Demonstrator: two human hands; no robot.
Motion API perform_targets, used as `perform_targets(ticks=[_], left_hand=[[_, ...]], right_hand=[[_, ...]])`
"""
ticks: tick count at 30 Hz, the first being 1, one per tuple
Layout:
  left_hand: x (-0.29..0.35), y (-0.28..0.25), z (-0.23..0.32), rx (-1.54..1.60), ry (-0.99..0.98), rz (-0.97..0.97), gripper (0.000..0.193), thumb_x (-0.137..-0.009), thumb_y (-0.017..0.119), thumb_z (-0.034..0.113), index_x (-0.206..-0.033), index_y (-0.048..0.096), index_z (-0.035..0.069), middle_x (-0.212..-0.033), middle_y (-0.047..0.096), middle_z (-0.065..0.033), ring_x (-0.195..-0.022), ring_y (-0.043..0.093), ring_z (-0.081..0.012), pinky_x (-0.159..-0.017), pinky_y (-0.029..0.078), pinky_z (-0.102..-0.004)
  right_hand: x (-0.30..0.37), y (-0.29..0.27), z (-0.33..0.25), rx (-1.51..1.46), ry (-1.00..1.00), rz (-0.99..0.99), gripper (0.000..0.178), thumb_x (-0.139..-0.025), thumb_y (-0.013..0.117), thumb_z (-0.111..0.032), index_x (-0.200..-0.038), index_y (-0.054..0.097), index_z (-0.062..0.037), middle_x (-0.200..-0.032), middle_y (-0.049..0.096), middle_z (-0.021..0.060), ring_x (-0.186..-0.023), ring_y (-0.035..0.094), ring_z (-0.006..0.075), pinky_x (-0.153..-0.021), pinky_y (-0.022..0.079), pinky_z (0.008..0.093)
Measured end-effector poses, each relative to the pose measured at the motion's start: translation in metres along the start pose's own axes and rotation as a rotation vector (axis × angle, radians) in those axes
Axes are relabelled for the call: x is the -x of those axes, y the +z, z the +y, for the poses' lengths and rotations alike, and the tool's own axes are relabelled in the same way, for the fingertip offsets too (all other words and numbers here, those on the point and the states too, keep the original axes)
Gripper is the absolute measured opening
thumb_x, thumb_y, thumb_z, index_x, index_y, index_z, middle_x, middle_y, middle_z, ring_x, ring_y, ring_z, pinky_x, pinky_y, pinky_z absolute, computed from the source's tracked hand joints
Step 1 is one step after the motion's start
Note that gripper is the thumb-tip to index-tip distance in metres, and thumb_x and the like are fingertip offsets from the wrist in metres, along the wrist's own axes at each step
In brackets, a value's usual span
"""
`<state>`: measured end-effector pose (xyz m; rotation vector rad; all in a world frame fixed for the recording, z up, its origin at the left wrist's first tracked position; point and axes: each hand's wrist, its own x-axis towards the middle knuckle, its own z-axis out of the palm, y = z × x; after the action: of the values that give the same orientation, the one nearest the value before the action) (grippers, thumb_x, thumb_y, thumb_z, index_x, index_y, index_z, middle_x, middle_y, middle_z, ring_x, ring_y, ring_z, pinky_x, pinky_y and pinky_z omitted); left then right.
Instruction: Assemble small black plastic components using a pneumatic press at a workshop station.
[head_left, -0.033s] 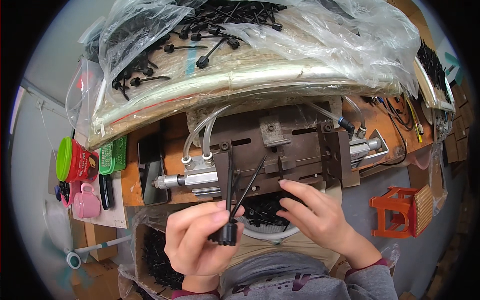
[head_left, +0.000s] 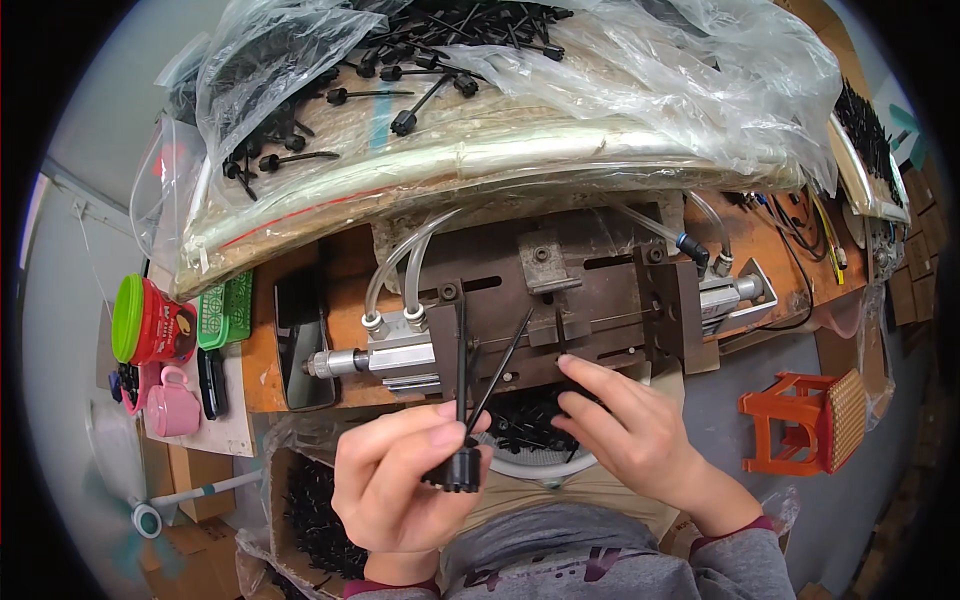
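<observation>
Hands at work over a dark metal machine, seen from where I stand by the bench. Left hand closed, thumb and fingers gripping black stemmed pieces; knobbed end down, toothed rim showing. Two stems rise from the grip, one near upright, one leaning right, both in front of the machine. Right hand half-curled, forefinger tip at the lower end of a thin dark piece on the machine; cannot tell whether it is pinched, thumb hidden. Below, between the hands, a pale basket holds a heap of similar black pieces. More black pieces lie loose on the raised tray, partly under clear plastic. Left on the bench: phone; farther left, pink mug. Orange stool on the floor, right.
</observation>
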<state>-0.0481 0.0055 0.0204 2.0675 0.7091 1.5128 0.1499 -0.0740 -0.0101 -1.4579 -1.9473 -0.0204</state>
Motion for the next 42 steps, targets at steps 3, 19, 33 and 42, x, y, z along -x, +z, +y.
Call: perform_targets(ticks=[3,19,33,42], left_hand=[[0.001,0.001,0.0,-0.002,0.026,-0.014,0.035,-0.074,0.085,0.002,-0.105,0.069,0.0,-0.106,0.063,-0.0172,-0.083,0.072,-0.0259,-0.071,0.065,-0.033],[0.002,0.008,0.005,-0.116,0.286,-0.35,0.033,-0.079,0.078,0.012,-0.11,0.073,0.006,-0.112,0.067,-0.0156,-0.087,0.072,-0.0284,-0.071,0.061,-0.0332],[0.006,0.005,-0.002,-0.123,0.078,-0.112,0.043,-0.068,0.086,-0.005,-0.109,0.072,-0.001,-0.113,0.064,-0.0157,-0.089,0.07,-0.0256,-0.072,0.059,-0.0307],[0.009,0.01,-0.003,0.074,-0.12,-0.02,0.042,-0.073,0.084,-0.001,-0.113,0.07,-0.003,-0.108,0.067,-0.017,-0.093,0.07,-0.025,-0.079,0.06,-0.0305]], right_hand=[[-0.006,0.004,0.002,0.106,-0.01,-0.003,0.016,-0.076,0.069,-0.005,-0.089,0.064,0.0028,-0.118,0.066,0.0234,-0.083,0.069,0.0227,-0.066,0.054,0.03],[-0.024,-0.039,-0.017,-0.614,0.145,0.126,0.043,-0.073,0.089,-0.009,-0.11,0.071,0.004,-0.097,0.072,0.0149,-0.073,0.07,0.0159,-0.06,0.057,0.0259],[0.001,-0.012,-0.003,-0.083,0.129,-0.065,0.024,-0.074,0.075,-0.001,-0.095,0.066,0.0057,-0.125,0.062,0.0228,-0.09,0.068,0.0279,-0.078,0.058,0.0332],[-0.019,-0.011,-0.007,0.19,0.036,-0.16,0.02,-0.073,0.069,-0.005,-0.092,0.064,0.0019,-0.123,0.066,0.0214,-0.063,0.062,0.0129,-0.058,0.048,0.027]])
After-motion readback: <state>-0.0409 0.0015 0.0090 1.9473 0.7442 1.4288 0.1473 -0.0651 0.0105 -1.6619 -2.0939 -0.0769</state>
